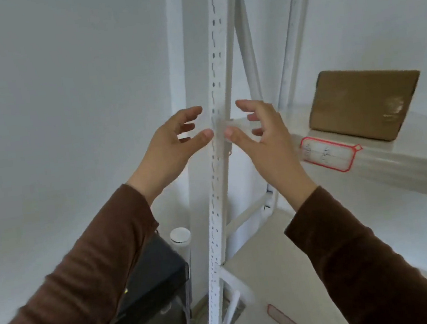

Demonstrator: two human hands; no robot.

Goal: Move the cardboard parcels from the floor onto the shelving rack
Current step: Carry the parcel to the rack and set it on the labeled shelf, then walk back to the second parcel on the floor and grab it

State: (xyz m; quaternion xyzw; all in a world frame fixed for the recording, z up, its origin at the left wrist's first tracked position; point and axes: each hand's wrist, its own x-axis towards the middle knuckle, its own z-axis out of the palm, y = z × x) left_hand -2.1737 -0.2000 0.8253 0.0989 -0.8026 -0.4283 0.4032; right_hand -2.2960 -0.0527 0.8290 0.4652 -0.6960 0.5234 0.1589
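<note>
Head view: white room, plain wall [53, 100] on the left, white shelving rack [219, 177] front and right, its perforated upright running top to bottom. Red-bordered label [330, 153] stuck on the upper shelf edge, writing unreadable. Dark case [154, 283] and a white cylinder [180, 237] sat low, left of the upright. Cardboard parcel [360, 103] was on the upper shelf, far right: flat, brown, shiny tape patch on its face. Left hand [171, 142] and right hand [262, 132] flanked the upright, fingers spread, each grip apart and empty. Brown sleeves on both arms.
</note>
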